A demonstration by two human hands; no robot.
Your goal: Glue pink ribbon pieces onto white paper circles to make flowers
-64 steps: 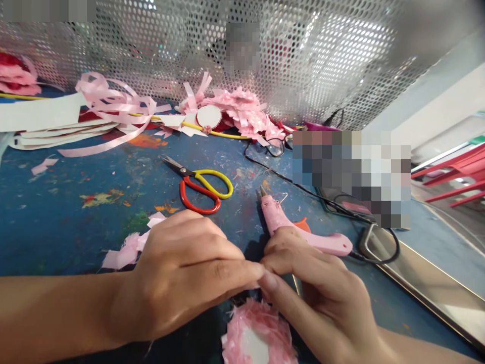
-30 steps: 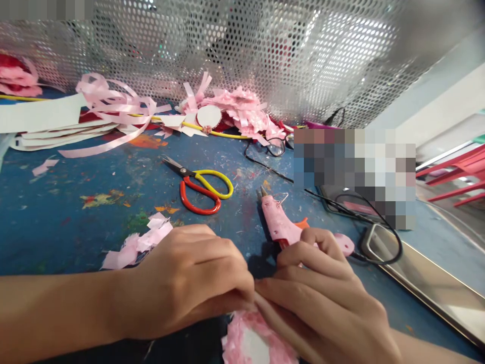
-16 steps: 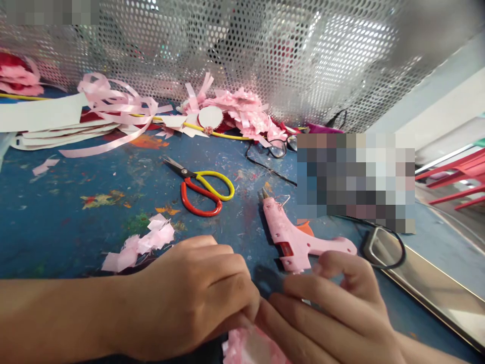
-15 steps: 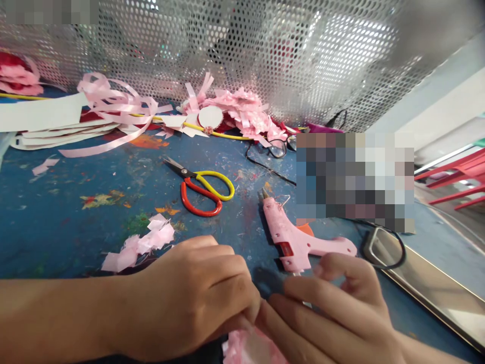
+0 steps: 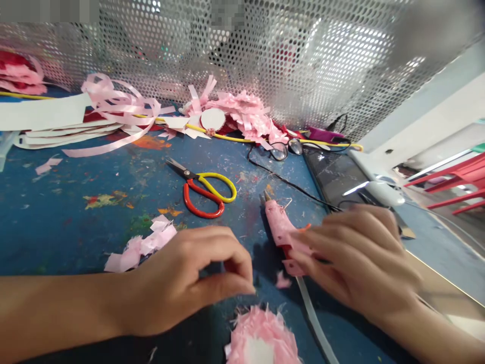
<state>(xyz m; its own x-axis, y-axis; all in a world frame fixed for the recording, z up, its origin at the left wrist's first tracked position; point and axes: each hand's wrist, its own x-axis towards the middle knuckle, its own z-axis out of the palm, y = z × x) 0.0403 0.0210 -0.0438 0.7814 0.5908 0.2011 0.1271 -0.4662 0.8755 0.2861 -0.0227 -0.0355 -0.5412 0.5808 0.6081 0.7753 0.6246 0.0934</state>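
Observation:
My right hand [image 5: 359,258], somewhat blurred, has its fingers round the handle side of a pink hot glue gun [image 5: 278,222]. A clear glue stick [image 5: 312,313] sticks out of the gun's back end. My left hand [image 5: 212,275] is bent over the table with thumb and fingertips together; whatever lies between them is hidden. Just below it sits a fluffy pink piece [image 5: 267,326] with a pale middle, cut off by the bottom edge. A small pink scrap [image 5: 283,279] shows between that piece and the gun. Pink fabric scraps [image 5: 142,247] lie behind my left wrist.
Scissors [image 5: 204,194] with red and yellow handles lie mid-table. Pink ribbon [image 5: 121,108], white card strips [image 5: 41,114] and a pink fringed heap [image 5: 246,114] line the perforated metal panel [image 5: 182,45]. Eyeglasses [image 5: 279,150] and a dark flat device [image 5: 337,172] are at right.
My hands have parted. The right has moved up and right onto the glue gun, while the left stays nearly in place. The fluffy pink piece and the glue stick are now more visible.

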